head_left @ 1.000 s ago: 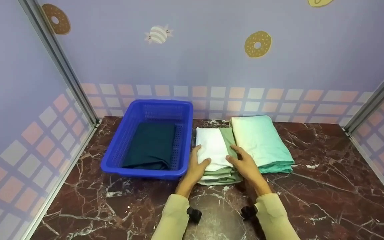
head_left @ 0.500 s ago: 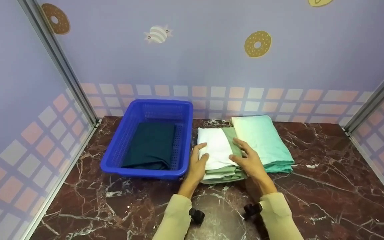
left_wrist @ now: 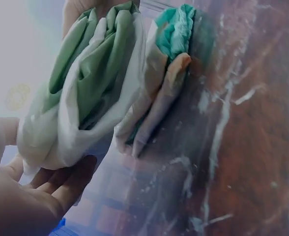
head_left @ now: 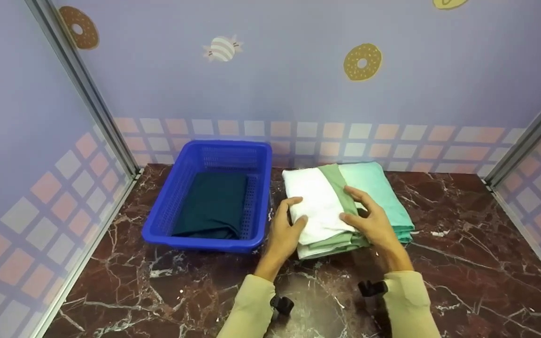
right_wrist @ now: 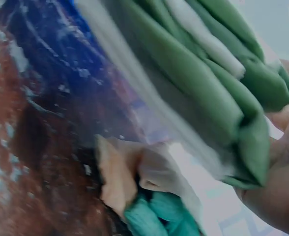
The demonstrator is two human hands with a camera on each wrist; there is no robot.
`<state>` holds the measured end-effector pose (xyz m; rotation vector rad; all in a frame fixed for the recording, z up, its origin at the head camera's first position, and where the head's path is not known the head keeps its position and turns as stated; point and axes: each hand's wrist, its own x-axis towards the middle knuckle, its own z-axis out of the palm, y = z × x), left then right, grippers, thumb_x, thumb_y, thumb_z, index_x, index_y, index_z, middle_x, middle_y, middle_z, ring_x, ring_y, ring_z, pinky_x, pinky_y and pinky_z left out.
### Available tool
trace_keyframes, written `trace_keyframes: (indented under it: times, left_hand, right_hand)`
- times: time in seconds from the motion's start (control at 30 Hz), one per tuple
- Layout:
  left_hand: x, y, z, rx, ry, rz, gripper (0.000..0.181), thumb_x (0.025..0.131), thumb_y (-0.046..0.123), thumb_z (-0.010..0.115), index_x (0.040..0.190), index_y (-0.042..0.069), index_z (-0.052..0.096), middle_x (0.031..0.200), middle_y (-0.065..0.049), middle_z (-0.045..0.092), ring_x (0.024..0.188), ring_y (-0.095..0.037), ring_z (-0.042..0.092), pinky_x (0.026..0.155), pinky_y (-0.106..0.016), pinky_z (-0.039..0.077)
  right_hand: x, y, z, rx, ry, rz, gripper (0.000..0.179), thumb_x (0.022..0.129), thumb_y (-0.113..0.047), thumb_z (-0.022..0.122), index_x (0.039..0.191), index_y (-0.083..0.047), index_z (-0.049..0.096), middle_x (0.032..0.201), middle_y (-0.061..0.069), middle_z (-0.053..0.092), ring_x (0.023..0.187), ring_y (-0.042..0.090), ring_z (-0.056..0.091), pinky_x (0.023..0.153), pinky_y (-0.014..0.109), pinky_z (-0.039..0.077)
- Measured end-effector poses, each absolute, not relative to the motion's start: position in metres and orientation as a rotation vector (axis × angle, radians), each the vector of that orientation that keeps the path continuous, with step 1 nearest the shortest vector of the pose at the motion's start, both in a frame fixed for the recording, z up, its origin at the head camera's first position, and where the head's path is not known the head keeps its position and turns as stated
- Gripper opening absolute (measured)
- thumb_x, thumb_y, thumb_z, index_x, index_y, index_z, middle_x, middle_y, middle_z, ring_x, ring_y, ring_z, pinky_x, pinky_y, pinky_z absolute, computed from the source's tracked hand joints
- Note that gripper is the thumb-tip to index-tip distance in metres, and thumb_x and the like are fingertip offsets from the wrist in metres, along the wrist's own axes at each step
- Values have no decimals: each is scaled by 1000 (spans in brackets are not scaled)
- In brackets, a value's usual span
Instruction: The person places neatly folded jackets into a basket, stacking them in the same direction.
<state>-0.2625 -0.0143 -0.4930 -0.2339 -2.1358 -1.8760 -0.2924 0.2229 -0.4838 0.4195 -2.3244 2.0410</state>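
Observation:
A folded white-and-green cloth (head_left: 317, 197) is held between both hands by its sides, raised off the marble table. My left hand (head_left: 283, 237) grips its left edge, thumb on top; in the left wrist view the fingers (left_wrist: 68, 184) curl underneath. On the opposite edge my right hand (head_left: 374, 227) pinches, with the thumb over the white top. The right wrist view shows the cloth's layered green and white folds (right_wrist: 198, 83) hanging at a slant. Partly covered by it in the head view, a folded pale-to-teal cloth (head_left: 381, 192) lies on the table at the right.
To the left stands a blue plastic basket (head_left: 204, 243) with a folded dark green cloth (head_left: 214, 202) inside. A patterned lilac wall (head_left: 289, 94) rises behind the marble table (head_left: 467, 244), with side panels left and right.
Both hands have lifted the white-and-green cloth from the table and shifted it right, so it now overlaps the teal cloth in the head view. The basket has stayed put.

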Motion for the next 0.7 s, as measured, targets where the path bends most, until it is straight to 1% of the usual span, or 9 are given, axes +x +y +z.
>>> trace_keyframes:
  times: [0.13,0.2,0.23,0.3,0.37,0.43,0.47,0.6,0.7]
  left_hand:
    - [-261,-16,-486,-320,-2112,-1869,49,91,-4,67,139,2,60,146,-14,60,142,-32,48,120,-48,34]
    - [-260,-18,-482,-362,-2100,-1875,52,89,-7,66,140,1,59,147,-15,59,143,-32,48,120,-48,34]
    - [-259,-19,-479,-379,-2096,-1886,53,89,-8,66,141,1,59,148,-16,58,141,-32,48,118,-47,36]
    - [-258,-23,-473,-413,-2079,-1930,56,88,-10,65,142,1,58,150,-17,56,135,-33,53,111,-47,46]
    - [-256,-26,-468,-452,-2051,-1982,58,88,-12,63,144,0,56,151,-20,54,126,-34,59,100,-45,54]
    - [-255,-31,-464,-490,-2028,-2034,61,87,-14,62,146,0,55,151,-21,52,115,-34,64,86,-42,60]
    - [-255,-33,-462,-507,-2029,-2052,63,87,-15,61,148,0,54,152,-22,50,110,-34,66,82,-40,61]
    - [-253,-42,-457,-533,-2092,-2080,70,87,-15,62,154,4,51,158,-20,44,99,-32,69,70,-36,61]
    - [-253,-47,-455,-522,-2117,-2115,73,87,-13,65,156,7,49,158,-20,42,96,-33,71,68,-39,62]
  right_hand:
    - [-291,229,-478,442,-2307,2139,74,95,-1,77,162,-13,46,151,21,49,117,32,64,86,33,59]
    - [-290,231,-476,455,-2296,2176,76,95,-1,77,162,-14,44,151,21,49,117,32,65,85,35,60]
    - [-290,231,-475,465,-2294,2191,77,95,-1,77,163,-14,44,151,22,49,117,32,65,84,35,60]
    - [-290,232,-474,472,-2281,2251,79,95,-1,77,164,-16,41,152,21,47,117,33,65,82,38,62]
    - [-289,231,-473,466,-2265,2318,81,95,-2,76,165,-18,39,153,20,46,117,35,65,80,41,63]
    - [-288,230,-472,459,-2256,2366,82,96,-3,76,166,-21,38,154,19,45,117,36,65,78,44,63]
    - [-288,230,-472,463,-2250,2384,82,96,-3,76,166,-21,38,155,19,44,117,36,65,78,44,63]
    - [-286,227,-471,530,-2250,2369,82,96,-1,74,167,-18,36,156,19,41,121,35,63,80,42,62]
    - [-287,225,-469,587,-2247,2336,83,96,3,73,167,-15,35,157,18,40,122,34,62,80,40,62]
